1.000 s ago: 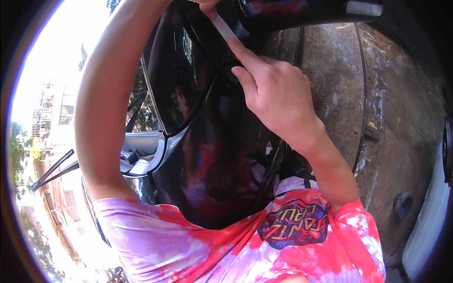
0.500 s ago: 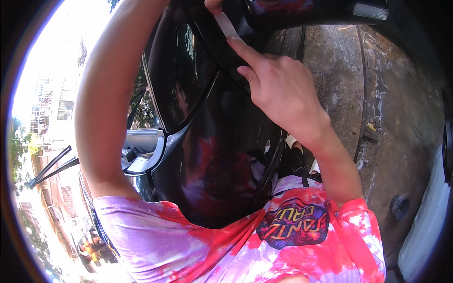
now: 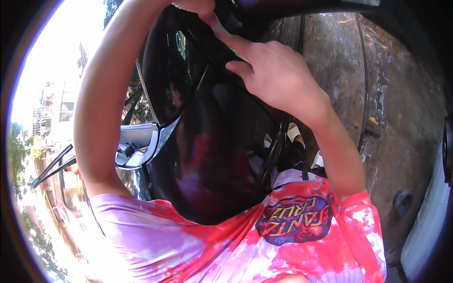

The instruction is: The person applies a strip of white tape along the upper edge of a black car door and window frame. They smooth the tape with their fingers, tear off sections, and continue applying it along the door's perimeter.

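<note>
A narrow pale strip (image 3: 219, 26), perhaps tape, runs along the edge of a glossy black vehicle panel (image 3: 212, 118). At the top of the view, my left hand (image 3: 194, 5) is curled, with a fingertip and perhaps the thumb at the strip's far end; part of it is cut off by the picture's edge. Across the strip lies the stretched index finger of my right hand (image 3: 283, 75), its tip close to the left fingers. The right thumb stands apart from that finger, touching or just over the dark panel. Below the index finger, a bit more of the strip shows.
To the left is a chrome-rimmed headlight (image 3: 138, 146), with a black wiper-like arm (image 3: 52, 165) beyond it in bright daylight. Stained concrete floor (image 3: 396, 127) lies to the right. A white sheet or panel (image 3: 424, 221) stands at the far right. My light-coloured shoes (image 3: 296, 133) show below.
My left hand has come farther into view, down along the strip. My right hand has slid slightly up and left, and the strip now also shows below its index finger.
</note>
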Motion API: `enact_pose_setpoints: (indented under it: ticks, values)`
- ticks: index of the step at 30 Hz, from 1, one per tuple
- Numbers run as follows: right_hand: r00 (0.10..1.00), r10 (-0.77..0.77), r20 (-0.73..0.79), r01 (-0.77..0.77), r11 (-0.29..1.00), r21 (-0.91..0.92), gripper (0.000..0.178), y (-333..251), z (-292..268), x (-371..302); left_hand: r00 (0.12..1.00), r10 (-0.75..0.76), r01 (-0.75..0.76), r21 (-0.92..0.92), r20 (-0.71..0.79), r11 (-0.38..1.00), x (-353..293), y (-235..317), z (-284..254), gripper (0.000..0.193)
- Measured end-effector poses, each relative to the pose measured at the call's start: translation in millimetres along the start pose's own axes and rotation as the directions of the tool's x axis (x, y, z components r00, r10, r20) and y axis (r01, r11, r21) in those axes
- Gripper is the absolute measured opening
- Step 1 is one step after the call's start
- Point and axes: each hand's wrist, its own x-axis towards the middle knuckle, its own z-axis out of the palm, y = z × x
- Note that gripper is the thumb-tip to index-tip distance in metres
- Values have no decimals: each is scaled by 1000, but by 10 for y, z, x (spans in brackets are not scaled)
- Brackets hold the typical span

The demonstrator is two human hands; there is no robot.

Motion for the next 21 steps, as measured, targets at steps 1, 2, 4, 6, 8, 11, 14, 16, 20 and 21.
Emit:
enact_pose_setpoints:
  ticks: [1, 2, 4, 6, 8, 11, 14, 16, 20, 21]
  values:
    - [1000, 0, 21, -1, 1000, 25, 44, 9, -4, -27, 1000, -5, 5, 1, 10, 1000, 16, -18, 29, 84]
    - [999, 0, 42, -2, 999, 50, 43, 17, -6, -61, 999, -20, 20, -9, 33, 1000, 68, -55, 74, 84]
    - [999, -3, -52, 12, 986, 169, 45, 28, -25, -197, 996, -61, 60, 15, 69, 998, 119, -66, 93, 85]
    - [989, -7, -145, 38, 976, 214, 47, 94, 27, -284, 989, -106, 98, 76, 101, 992, 171, -53, 96, 85]
    - [976, -42, -214, 89, 972, 216, 48, 102, 222, -319, 924, 155, -133, -85, 351, 987, 341, -507, 153, 77]
    - [981, -42, -187, 58, 995, 82, 42, 171, 260, -340, 990, 104, -107, -27, -92, 994, 263, -409, 489, 63]
    - [987, -56, -148, 64, 997, 49, 42, 178, 260, -347, 981, -124, 140, 98, -152, 985, 127, -225, 538, 60]
    - [995, -40, -91, 44, 998, 39, 43, 185, 201, -328, 979, -187, 198, 153, -86, 968, 128, -167, 514, 63]
    - [1000, 2, -15, -1, 996, 87, 48, 172, 131, -310, 940, -175, 195, 42, -294, 980, -72, 119, 461, 69]
    - [1000, -2, 2, 2, 997, 82, 47, 159, 122, -312, 914, -188, 228, 69, -360, 971, -144, 225, 453, 66]
